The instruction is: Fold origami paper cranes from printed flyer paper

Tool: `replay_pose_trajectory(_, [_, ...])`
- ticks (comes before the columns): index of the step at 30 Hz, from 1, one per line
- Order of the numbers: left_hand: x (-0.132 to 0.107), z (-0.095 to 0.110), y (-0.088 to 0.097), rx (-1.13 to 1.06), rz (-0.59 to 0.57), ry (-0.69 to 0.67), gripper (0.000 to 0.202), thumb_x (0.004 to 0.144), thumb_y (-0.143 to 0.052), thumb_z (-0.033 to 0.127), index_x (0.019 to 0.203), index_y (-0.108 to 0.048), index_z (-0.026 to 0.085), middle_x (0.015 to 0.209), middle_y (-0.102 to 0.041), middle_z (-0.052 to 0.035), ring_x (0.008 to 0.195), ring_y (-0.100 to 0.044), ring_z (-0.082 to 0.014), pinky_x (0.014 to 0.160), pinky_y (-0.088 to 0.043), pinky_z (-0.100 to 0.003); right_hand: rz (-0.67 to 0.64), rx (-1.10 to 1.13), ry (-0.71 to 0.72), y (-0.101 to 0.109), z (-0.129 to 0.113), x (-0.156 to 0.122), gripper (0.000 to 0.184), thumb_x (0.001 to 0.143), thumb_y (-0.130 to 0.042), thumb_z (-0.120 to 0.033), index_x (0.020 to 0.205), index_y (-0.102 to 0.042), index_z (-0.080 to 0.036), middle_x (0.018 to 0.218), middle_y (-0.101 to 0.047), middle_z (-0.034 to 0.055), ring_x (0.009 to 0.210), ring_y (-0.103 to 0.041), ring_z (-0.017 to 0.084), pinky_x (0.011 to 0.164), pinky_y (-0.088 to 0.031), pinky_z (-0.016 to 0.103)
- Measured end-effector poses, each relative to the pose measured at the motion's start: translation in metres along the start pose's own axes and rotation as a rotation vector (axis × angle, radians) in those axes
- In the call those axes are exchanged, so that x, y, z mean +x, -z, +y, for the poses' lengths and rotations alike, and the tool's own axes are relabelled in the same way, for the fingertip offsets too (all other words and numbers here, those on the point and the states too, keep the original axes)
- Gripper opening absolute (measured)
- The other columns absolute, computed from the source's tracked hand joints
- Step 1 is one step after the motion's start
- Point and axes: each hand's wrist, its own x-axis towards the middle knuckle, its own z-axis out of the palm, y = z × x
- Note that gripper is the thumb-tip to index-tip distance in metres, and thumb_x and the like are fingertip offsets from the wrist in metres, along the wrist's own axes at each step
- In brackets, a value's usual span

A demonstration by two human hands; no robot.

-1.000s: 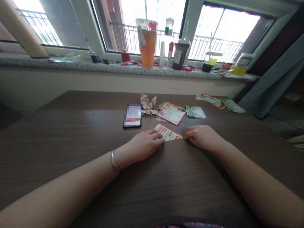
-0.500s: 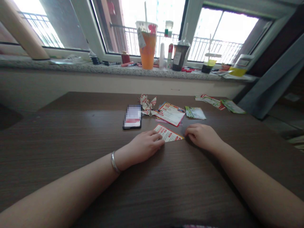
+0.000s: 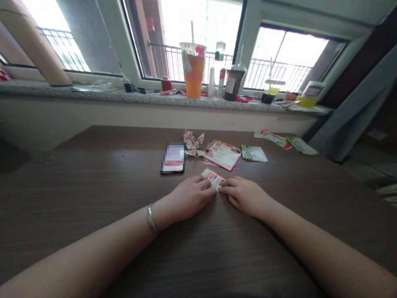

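Printed paper (image 3: 212,177): on surface (image 3: 77,198), toward far edge. Left hand (image 3: 191,195): unclenched, fingers across paper. Right hand (image 3: 247,196): fingertips at paper's right end; pinch, we cannot tell. Risk, we judge: paper skews if left fingers slacken.

Fingers (image 3: 228,182) on printed paper (image 3: 214,177)

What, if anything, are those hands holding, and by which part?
The printed paper, apparently held down: the left hand lies over its left side, the right hand over its right.
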Motion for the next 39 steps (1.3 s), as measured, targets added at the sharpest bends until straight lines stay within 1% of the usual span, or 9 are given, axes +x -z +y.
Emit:
replay_pose_trajectory(4, [-0.002,0.001,0.004,-0.020,-0.019,0.013,0.018,0.092,-0.050,0.021,0.108,-0.058,0.018,0.110,-0.061,-0.0096,0.108,-0.054,-0.0242,0.096,-0.045,-0.041,-0.026,-0.039,-0.017,0.005,-0.003,0.000,0.032,0.090,-0.047,-0.018,0.114,-0.068,-0.021,0.112,-0.067,0.0088,0.099,-0.061,0.022,0.089,-0.050,0.036])
replay_pose_trajectory(10, [-0.009,-0.001,0.014,-0.053,-0.052,0.044,0.020,0.089,-0.057,0.025,0.109,-0.058,0.020,0.114,-0.062,-0.0081,0.113,-0.054,-0.0243,0.100,-0.043,-0.041,-0.044,-0.016,-0.038,0.007,-0.003,-0.001,0.033,0.089,-0.048,-0.018,0.114,-0.068,-0.023,0.113,-0.066,0.0076,0.101,-0.060,0.023,0.090,-0.050,0.037])
replay_pose_trajectory(14, [-0.011,0.000,0.023,-0.061,-0.057,0.049,0.019,0.090,-0.057,0.025,0.108,-0.059,0.019,0.113,-0.063,-0.0086,0.112,-0.055,-0.0230,0.098,-0.044,-0.039,-0.052,-0.006,-0.044,0.011,-0.005,-0.002,0.034,0.090,-0.046,-0.018,0.115,-0.068,-0.023,0.117,-0.065,0.0085,0.103,-0.060,0.022,0.091,-0.049,0.037])
replay_pose_trajectory(17, [-0.013,0.002,0.029,-0.064,-0.077,0.063,0.019,0.090,-0.055,0.024,0.109,-0.059,0.020,0.114,-0.063,-0.0087,0.112,-0.056,-0.0233,0.097,-0.045,-0.039,-0.073,0.003,-0.052,0.016,-0.005,-0.002,0.035,0.090,-0.045,-0.018,0.116,-0.068,-0.023,0.120,-0.065,0.0082,0.105,-0.060,0.023,0.092,-0.049,0.038])
replay_pose_trajectory(21, [-0.019,0.006,0.033,-0.067,-0.106,0.110,0.023,0.090,-0.056,0.023,0.113,-0.059,0.020,0.118,-0.062,-0.0092,0.115,-0.055,-0.0256,0.098,-0.046,-0.040,-0.101,0.002,-0.064,0.021,-0.005,-0.002,0.035,0.090,-0.045,-0.019,0.117,-0.067,-0.024,0.121,-0.064,0.0080,0.106,-0.060,0.023,0.092,-0.049,0.038])
replay_pose_trajectory(24, [-0.025,0.009,0.036,-0.084,-0.133,0.157,0.024,0.090,-0.055,0.024,0.114,-0.059,0.020,0.121,-0.062,-0.0078,0.116,-0.055,-0.0261,0.099,-0.047,-0.042,-0.114,-0.006,-0.066,0.022,-0.006,-0.001,0.036,0.091,-0.045,-0.019,0.118,-0.067,-0.024,0.120,-0.064,0.0077,0.107,-0.060,0.024,0.091,-0.050,0.038])
replay_pose_trajectory(29, [-0.030,0.013,0.043,-0.119,-0.128,0.214,0.026,0.091,-0.054,0.022,0.116,-0.059,0.020,0.124,-0.061,-0.0073,0.116,-0.056,-0.0244,0.100,-0.047,-0.039,-0.131,-0.009,-0.062,0.024,-0.007,-0.001,0.036,0.090,-0.045,-0.020,0.119,-0.066,-0.025,0.122,-0.064,0.0073,0.107,-0.060,0.023,0.091,-0.050,0.037])
replay_pose_trajectory(33, [-0.032,0.014,0.050,-0.144,-0.167,0.261,0.026,0.090,-0.053,0.020,0.115,-0.060,0.020,0.125,-0.061,-0.0076,0.115,-0.058,-0.0234,0.100,-0.047,-0.038,-0.123,-0.001,-0.064,0.024,-0.005,-0.002,0.036,0.090,-0.045,-0.020,0.119,-0.067,-0.026,0.123,-0.063,0.0071,0.108,-0.060,0.022,0.092,-0.049,0.036])
replay_pose_trajectory(39, [-0.032,0.017,0.058,-0.159,-0.199,0.323,0.026,0.089,-0.051,0.019,0.112,-0.062,0.019,0.120,-0.063,-0.0086,0.108,-0.061,-0.0233,0.097,-0.049,-0.038,-0.128,0.028,-0.066,0.029,-0.005,-0.001,0.035,0.090,-0.045,-0.020,0.116,-0.068,-0.025,0.120,-0.064,0.0067,0.106,-0.060,0.022,0.092,-0.049,0.035])
